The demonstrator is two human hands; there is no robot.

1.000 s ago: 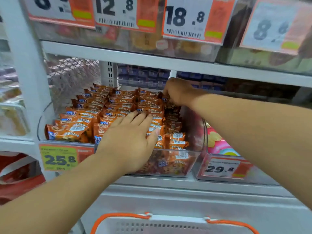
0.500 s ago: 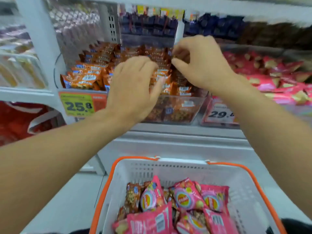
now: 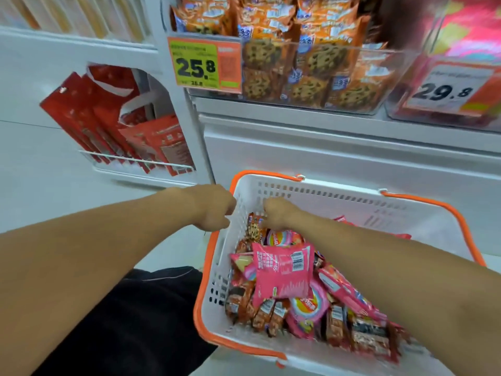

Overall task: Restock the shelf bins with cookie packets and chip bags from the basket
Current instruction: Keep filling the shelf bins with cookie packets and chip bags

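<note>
Here the right hand [image 3: 273, 214] reaches into the basket [image 3: 325, 191], fingers curling onto a cookie packet [image 3: 253, 229] beneath; whether it grips, I cannot tell. The left hand [image 3: 214, 210], loosely curled and seemingly holding nothing, hovers by the rim, probably to steady it.

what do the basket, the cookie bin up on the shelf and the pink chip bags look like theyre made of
Basket: white moulded plastic, judging by its slotted walls, with an orange rim, matte.
Cookie bin: clear rigid plastic, probably acrylic; the cookie packets show through its front and its edges catch light.
Pink chip bag: thin plastic or foil film, glossy and crinkled, with a printed barcode.
</note>
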